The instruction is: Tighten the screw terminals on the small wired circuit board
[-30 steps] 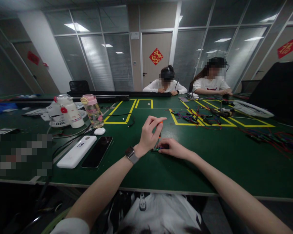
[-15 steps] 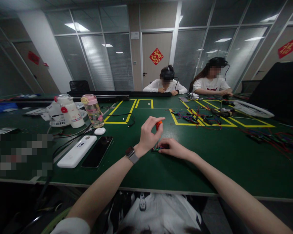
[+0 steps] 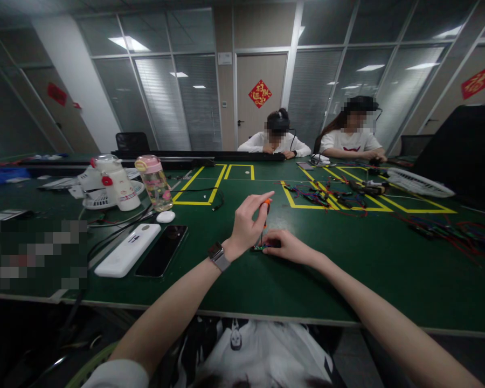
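My left hand (image 3: 247, 218), with a watch on its wrist, pinches the orange-and-black handle of a screwdriver (image 3: 268, 203). The screwdriver stands upright, its thin shaft reaching down to a small green circuit board (image 3: 258, 248) on the table. My right hand (image 3: 282, 245) rests low on the table, its fingers closed on the board's right side. Those fingers hide part of the board and some thin wires. Whether the tip sits in a screw is too small to tell.
On the left lie a black phone (image 3: 161, 251), a white power bank (image 3: 128, 251) and a white earbud case (image 3: 165, 216), with two bottles behind. Wired boards (image 3: 319, 195) are heaped inside yellow tape at right. Two people sit across the green table (image 3: 242, 291).
The fingers of my left hand have shifted around the screwdriver handle, so more of its length shows. My right hand and the circuit board stay in place.
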`<action>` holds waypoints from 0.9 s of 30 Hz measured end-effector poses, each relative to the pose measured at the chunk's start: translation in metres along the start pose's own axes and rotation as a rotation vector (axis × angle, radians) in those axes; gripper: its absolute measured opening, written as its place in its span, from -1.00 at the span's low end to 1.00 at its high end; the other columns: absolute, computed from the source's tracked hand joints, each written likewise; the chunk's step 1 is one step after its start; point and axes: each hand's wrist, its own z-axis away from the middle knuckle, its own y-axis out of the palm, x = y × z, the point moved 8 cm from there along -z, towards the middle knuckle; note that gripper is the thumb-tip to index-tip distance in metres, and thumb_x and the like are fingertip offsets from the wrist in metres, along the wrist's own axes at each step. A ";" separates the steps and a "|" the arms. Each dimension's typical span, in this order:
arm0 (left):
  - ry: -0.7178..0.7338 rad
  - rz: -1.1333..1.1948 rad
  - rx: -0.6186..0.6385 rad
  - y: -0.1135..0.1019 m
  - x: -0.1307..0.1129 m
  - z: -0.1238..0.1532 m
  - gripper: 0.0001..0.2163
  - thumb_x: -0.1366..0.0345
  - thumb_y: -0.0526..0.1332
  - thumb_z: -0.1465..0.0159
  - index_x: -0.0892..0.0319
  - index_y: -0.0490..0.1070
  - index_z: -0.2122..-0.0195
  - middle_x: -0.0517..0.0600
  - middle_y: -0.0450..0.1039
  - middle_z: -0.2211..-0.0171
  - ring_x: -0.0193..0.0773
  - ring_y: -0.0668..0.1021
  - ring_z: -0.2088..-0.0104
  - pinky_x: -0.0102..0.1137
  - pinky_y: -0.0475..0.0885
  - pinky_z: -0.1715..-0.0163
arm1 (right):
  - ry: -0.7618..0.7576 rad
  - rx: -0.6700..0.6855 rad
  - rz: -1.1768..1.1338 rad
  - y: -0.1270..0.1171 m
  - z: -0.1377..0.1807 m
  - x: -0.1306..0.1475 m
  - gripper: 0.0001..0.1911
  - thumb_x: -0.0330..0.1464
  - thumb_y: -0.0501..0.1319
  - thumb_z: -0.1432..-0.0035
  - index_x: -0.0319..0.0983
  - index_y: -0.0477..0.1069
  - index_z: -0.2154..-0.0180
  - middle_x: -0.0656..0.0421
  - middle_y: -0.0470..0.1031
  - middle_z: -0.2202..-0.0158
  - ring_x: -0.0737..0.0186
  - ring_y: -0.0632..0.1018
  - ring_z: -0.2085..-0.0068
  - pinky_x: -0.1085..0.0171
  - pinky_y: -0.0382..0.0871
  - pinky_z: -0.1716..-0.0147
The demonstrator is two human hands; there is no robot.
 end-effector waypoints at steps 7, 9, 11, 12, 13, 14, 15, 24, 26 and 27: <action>0.020 -0.083 -0.053 -0.004 -0.005 -0.001 -0.84 0.32 0.19 -0.31 0.18 0.45 0.11 -0.02 0.40 0.33 -0.30 0.45 0.31 -0.38 0.39 0.28 | 0.009 0.000 -0.015 0.000 0.000 -0.001 -0.87 -0.45 0.30 -0.08 -0.27 0.54 0.26 0.16 0.52 0.35 0.24 0.47 0.34 0.29 0.32 0.31; 0.024 -0.091 -0.060 -0.005 -0.005 -0.001 -0.86 0.30 0.18 -0.32 0.17 0.46 0.13 -0.03 0.37 0.34 -0.31 0.44 0.31 -0.39 0.39 0.28 | 0.012 0.002 -0.012 0.000 0.000 0.000 -0.87 -0.45 0.30 -0.08 -0.27 0.54 0.26 0.15 0.52 0.35 0.23 0.47 0.34 0.29 0.33 0.31; 0.017 -0.084 -0.043 -0.003 -0.003 0.000 -0.83 0.31 0.11 -0.36 0.15 0.45 0.11 -0.01 0.38 0.29 -0.29 0.46 0.27 -0.37 0.41 0.25 | 0.013 0.002 -0.003 0.000 0.000 0.001 -0.86 -0.46 0.30 -0.07 -0.27 0.54 0.26 0.16 0.51 0.36 0.24 0.47 0.35 0.29 0.32 0.32; 0.011 -0.074 -0.028 -0.002 -0.002 0.000 -0.81 0.32 0.07 -0.38 0.15 0.44 0.08 0.01 0.40 0.25 -0.28 0.47 0.22 -0.36 0.41 0.21 | 0.014 0.003 0.002 0.000 0.000 0.001 -0.87 -0.46 0.30 -0.07 -0.26 0.54 0.26 0.16 0.51 0.37 0.24 0.46 0.36 0.29 0.32 0.33; 0.006 -0.061 -0.013 -0.001 -0.001 0.000 -0.79 0.34 0.04 -0.39 0.15 0.43 0.06 0.03 0.42 0.21 -0.27 0.48 0.18 -0.35 0.42 0.17 | 0.013 0.003 0.006 0.000 0.000 0.001 -0.87 -0.45 0.30 -0.07 -0.26 0.54 0.27 0.17 0.50 0.38 0.24 0.46 0.36 0.30 0.32 0.33; 0.001 -0.047 -0.003 0.000 0.000 0.000 -0.78 0.36 0.01 -0.40 0.15 0.42 0.05 0.04 0.43 0.17 -0.26 0.49 0.13 -0.33 0.42 0.13 | 0.012 0.003 0.008 0.000 0.000 0.001 -0.87 -0.45 0.30 -0.08 -0.26 0.55 0.26 0.17 0.50 0.38 0.25 0.46 0.36 0.30 0.32 0.34; -0.004 -0.035 0.000 0.000 0.001 0.000 -0.78 0.37 0.00 -0.40 0.16 0.41 0.05 0.05 0.45 0.14 -0.25 0.49 0.10 -0.32 0.42 0.10 | 0.010 0.001 0.008 -0.001 0.000 0.001 -0.87 -0.45 0.30 -0.08 -0.26 0.55 0.26 0.16 0.49 0.38 0.25 0.46 0.36 0.30 0.32 0.34; 0.025 -0.074 -0.068 -0.006 -0.004 -0.002 -0.89 0.38 0.15 -0.32 0.18 0.43 0.17 -0.01 0.42 0.28 -0.30 0.47 0.26 -0.38 0.41 0.24 | -0.001 -0.004 -0.019 0.000 0.000 0.000 -0.86 -0.45 0.30 -0.07 -0.27 0.54 0.25 0.16 0.51 0.35 0.24 0.47 0.34 0.30 0.33 0.30; 0.031 -0.092 -0.076 -0.007 -0.005 -0.002 -0.91 0.34 0.18 -0.31 0.19 0.44 0.20 -0.01 0.38 0.31 -0.30 0.45 0.29 -0.40 0.40 0.28 | 0.000 -0.001 -0.026 0.000 0.001 0.000 -0.86 -0.45 0.30 -0.08 -0.28 0.54 0.25 0.15 0.52 0.34 0.24 0.47 0.33 0.29 0.33 0.30; 0.030 -0.096 -0.077 -0.007 -0.005 -0.002 -0.90 0.33 0.18 -0.31 0.19 0.45 0.21 -0.01 0.36 0.32 -0.30 0.45 0.30 -0.40 0.40 0.29 | 0.003 -0.001 -0.023 0.000 0.001 0.000 -0.86 -0.45 0.30 -0.08 -0.28 0.54 0.25 0.15 0.51 0.34 0.24 0.47 0.33 0.29 0.33 0.30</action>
